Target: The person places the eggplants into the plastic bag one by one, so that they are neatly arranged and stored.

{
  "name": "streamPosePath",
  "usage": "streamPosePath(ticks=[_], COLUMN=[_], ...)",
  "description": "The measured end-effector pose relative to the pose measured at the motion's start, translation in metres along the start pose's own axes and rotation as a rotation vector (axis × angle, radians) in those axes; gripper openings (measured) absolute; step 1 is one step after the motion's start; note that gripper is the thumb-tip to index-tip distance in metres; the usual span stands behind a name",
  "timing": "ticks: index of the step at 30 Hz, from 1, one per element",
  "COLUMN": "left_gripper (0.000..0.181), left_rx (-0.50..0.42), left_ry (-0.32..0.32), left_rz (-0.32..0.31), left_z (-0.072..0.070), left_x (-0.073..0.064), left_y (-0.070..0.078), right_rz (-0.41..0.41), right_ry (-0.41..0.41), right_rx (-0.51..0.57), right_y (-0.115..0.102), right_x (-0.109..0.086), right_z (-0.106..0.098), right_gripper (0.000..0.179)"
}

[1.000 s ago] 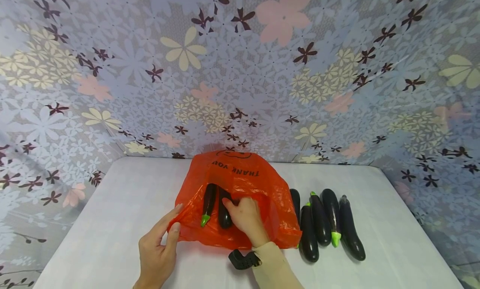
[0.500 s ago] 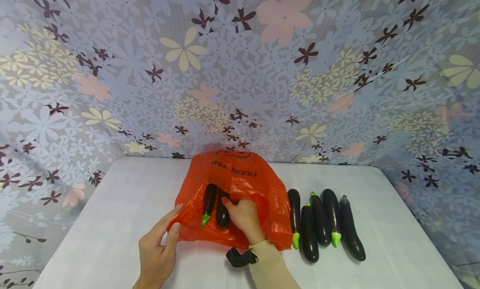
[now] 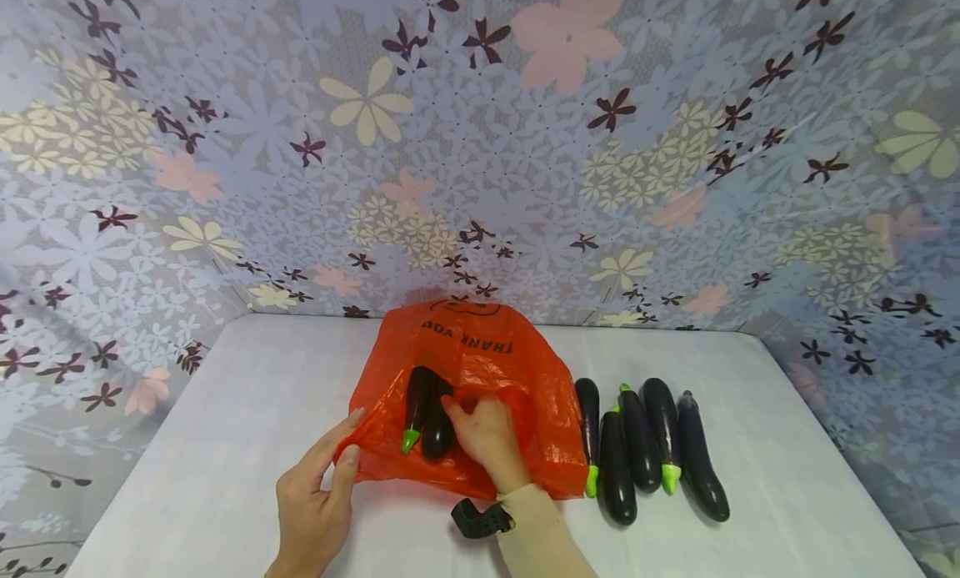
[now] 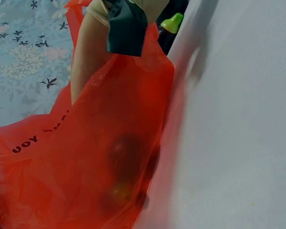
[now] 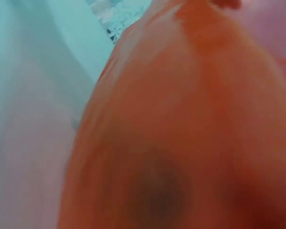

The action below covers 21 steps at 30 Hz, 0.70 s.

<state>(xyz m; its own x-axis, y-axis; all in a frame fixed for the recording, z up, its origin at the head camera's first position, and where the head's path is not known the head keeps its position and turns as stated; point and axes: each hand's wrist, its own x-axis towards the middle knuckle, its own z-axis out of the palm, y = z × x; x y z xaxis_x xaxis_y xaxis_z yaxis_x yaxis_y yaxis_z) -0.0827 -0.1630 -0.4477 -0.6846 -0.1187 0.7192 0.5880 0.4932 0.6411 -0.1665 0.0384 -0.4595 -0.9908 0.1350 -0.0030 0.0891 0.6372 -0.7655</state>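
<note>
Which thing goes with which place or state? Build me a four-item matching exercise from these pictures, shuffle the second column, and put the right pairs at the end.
Column one
1. Left hand
2. Right hand
3. Red plastic bag
4. Row of five eggplants

Column two
A. Printed with the words THANK YOU
B. Lying on the white table, to the right of the bag
C. Holding the left edge of the bag's mouth
D. Inside the bag's mouth

Right pairs: 1-C, 2-D, 3-A, 4-B
</note>
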Motion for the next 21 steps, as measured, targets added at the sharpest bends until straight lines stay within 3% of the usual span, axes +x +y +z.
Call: streamPosePath(ticks=[5,12,21], left_gripper=[0.036,0.036,0.036], left_rx=[-0.002,-0.003,0.001], left_ry=[0.003,-0.004,-0.016], left_rz=[0.011,-0.002,-0.015], left_z=[0.001,0.0,0.0], left_x=[0.001,0.0,0.001], left_y=[0.0,0.001,0.004], right_rz=[-0.04,-0.087,-0.168], right_ry=[0.002,-0.054,-0.109], right_rx=[0.035,0.065,0.048], right_y=[-0.007,-0.019,-0.028], right_x=[-0.003,-0.011,-0.027], right_z=[-0.011,-0.027,-0.042], right_gripper=[0.029,0.023,0.039])
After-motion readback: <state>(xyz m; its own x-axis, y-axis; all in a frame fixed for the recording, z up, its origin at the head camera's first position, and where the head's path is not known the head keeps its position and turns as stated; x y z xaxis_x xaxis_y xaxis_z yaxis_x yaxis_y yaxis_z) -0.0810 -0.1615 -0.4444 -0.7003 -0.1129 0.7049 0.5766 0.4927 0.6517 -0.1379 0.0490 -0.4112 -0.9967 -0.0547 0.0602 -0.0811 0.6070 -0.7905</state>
